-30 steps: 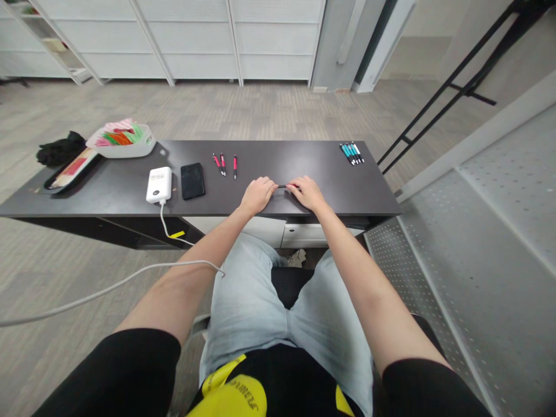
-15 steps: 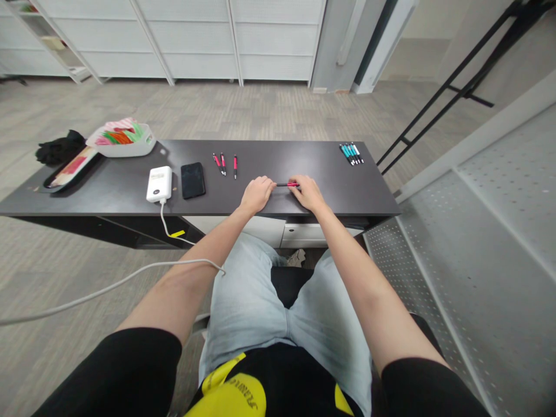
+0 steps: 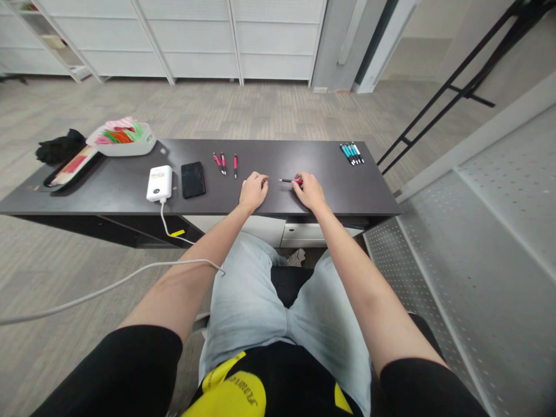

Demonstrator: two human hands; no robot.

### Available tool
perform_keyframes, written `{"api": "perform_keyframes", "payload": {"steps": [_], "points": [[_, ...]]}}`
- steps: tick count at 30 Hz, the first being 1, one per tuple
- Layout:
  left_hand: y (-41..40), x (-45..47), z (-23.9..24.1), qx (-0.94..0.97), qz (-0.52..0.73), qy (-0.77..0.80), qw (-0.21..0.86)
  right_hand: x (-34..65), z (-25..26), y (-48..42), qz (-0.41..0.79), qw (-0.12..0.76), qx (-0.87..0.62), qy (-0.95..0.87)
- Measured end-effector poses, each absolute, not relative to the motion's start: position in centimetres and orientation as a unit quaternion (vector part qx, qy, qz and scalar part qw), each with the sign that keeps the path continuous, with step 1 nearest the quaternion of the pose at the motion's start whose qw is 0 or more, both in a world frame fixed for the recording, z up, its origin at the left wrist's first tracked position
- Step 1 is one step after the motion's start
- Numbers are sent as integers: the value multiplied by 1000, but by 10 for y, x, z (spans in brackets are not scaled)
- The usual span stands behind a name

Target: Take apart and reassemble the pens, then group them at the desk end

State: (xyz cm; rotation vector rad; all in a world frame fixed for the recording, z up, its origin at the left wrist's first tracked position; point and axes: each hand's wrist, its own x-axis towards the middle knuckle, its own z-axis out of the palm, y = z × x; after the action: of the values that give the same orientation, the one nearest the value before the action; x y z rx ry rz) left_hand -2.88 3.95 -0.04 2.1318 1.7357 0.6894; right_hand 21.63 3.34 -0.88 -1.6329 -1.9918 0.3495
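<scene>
My right hand (image 3: pixel 309 190) pinches a red and black pen (image 3: pixel 287 180) just above the desk. The pen's narrow end points left, toward my left hand (image 3: pixel 254 191), and a gap lies between that end and my fingers. My left thumb and fingertips are closed together; a small dark bit shows at them, too small to make out. Beyond the left hand lie a single red pen (image 3: pixel 235 166) and two red pens (image 3: pixel 220 164) side by side. Several teal and black pens (image 3: pixel 351 153) are lined up at the far right of the desk.
On the dark desk (image 3: pixel 278 152) a black phone (image 3: pixel 193 179) and a white power bank (image 3: pixel 159 183) with a cable lie to the left. Further left are a white basket (image 3: pixel 130 149) of colourful items, a black tray (image 3: pixel 72 171) and a black cloth bundle (image 3: pixel 61 147).
My left hand has drawn left, off the pen's end, so a gap now parts them. The right hand still holds the pen, whose narrow tip now shows.
</scene>
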Motion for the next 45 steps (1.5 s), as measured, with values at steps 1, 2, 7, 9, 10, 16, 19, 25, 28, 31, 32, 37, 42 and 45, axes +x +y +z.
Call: {"api": "perform_keyframes", "payload": {"steps": [1,2,7,9,10,16,19,25,28,31,32,37,42,45], "points": [[40,-29,0,745,240,604,152,216,-9,33,130,267,-606,-738],[39,-29,-1,746,239,603,152,216,-9,33,130,267,-606,-738],[40,-29,-2,742,249,600,161,216,-9,33,129,267,-608,-737],[41,-30,-3,735,261,603,169,216,-9,33,124,263,-606,-740],[42,-31,-4,732,265,604,173,217,-9,33,121,261,-605,-742],[44,-32,-3,728,271,600,191,216,-9,33,110,249,-604,-749],[45,-31,-2,732,261,598,196,217,-9,33,108,244,-602,-752],[46,-31,-6,716,279,606,204,216,-8,33,106,233,-593,-763],[43,-32,-7,711,305,603,196,215,-7,29,106,232,-595,-762],[36,-34,-7,742,324,562,172,214,-4,25,112,220,-582,-775],[33,-34,-6,759,321,544,158,213,-3,23,115,215,-570,-785],[19,-33,-4,825,256,491,113,209,2,18,115,164,-517,-833],[12,-31,1,831,222,498,117,205,5,17,119,136,-505,-844],[12,-29,4,834,201,496,132,205,3,17,113,147,-510,-840]]}}
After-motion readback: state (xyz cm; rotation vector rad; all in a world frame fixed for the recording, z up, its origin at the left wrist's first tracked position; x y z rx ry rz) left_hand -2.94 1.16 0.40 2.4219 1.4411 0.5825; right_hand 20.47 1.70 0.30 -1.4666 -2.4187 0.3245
